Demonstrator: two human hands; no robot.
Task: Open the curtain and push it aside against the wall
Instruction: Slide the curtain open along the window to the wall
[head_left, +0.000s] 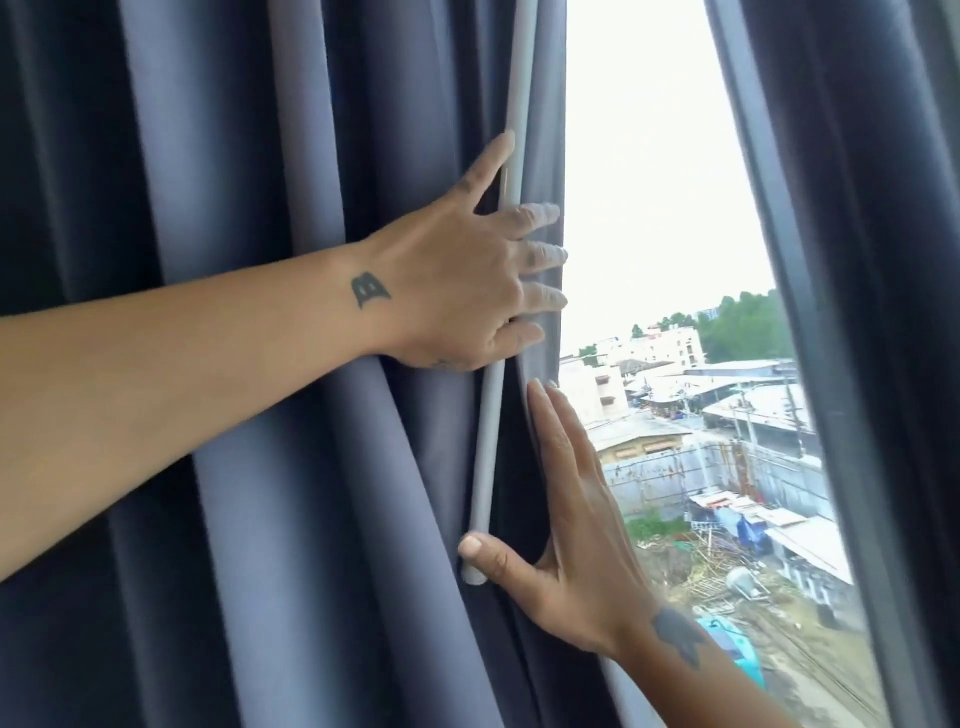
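A grey-blue curtain (249, 218) hangs in deep folds across the left half of the view. A pale grey pull rod (511, 104) hangs along its right edge. My left hand (457, 280) reaches in from the left and its fingers wrap around the curtain's edge and the rod. Lower down, my right hand (566, 525) lies flat with fingers stretched up against the curtain's edge, its thumb pressing the rod's bottom end (474, 576). A second dark curtain panel (857, 208) hangs at the right.
Between the two panels a window (649, 182) shows bright sky, rooftops and a building site far below. A dark window frame post (810, 389) runs slantwise along the right panel.
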